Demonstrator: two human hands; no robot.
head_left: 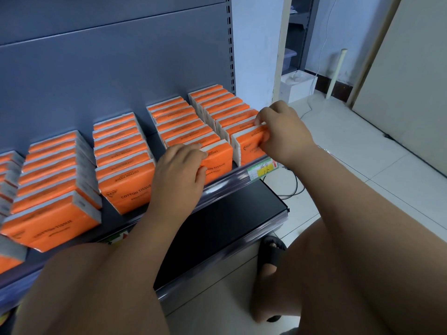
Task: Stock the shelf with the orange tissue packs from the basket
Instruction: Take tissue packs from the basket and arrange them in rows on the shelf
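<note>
Shelf (225, 181) rows look nearly full. Right hand (281, 131) pinches the front cotton tissue pack (249, 148) by its top edge; left hand (180, 169) curls over the neighbouring pack (217, 158). Packs likely light, soft, slick-wrapped; grip the stiffer edges.

single head-worn view, looking forward and down, close over the shelf (232, 176), slightly tilted
</note>
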